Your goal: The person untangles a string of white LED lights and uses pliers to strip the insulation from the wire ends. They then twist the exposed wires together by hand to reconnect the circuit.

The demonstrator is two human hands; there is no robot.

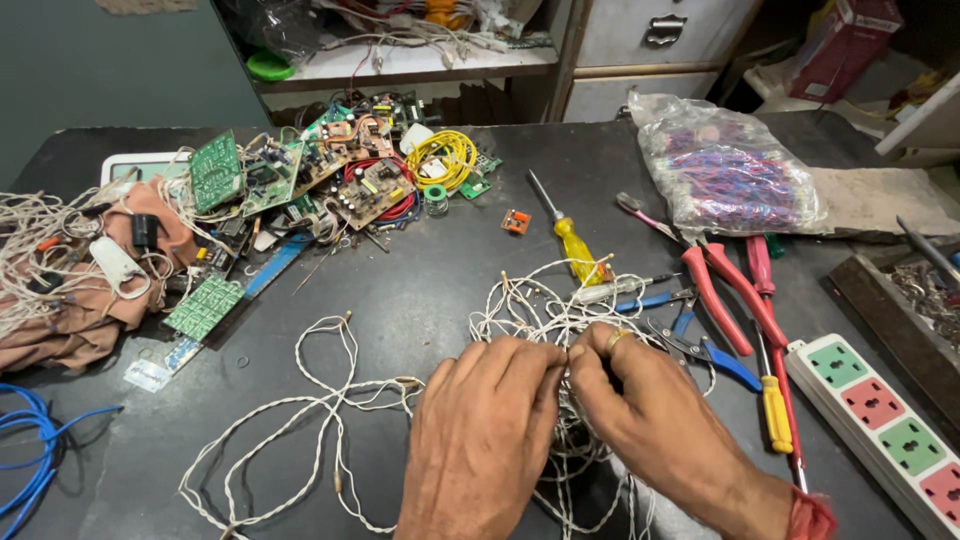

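My left hand [485,430] and my right hand [650,420] meet fingertip to fingertip over a tangled bundle of white twisted wire [545,305] on the dark worktable [420,290]. Both pinch strands of that bundle between thumb and fingers. A ring sits on one finger of my right hand. More of the same white wire [310,420] trails in loose loops to the left of my left hand.
Red-handled pliers [715,285], blue-handled cutters [700,350] and a yellow screwdriver [570,235] lie right of the bundle. A power strip [880,420] sits at the right edge. Circuit boards [300,175], a yellow wire coil [442,155] and a plastic bag [725,170] are behind.
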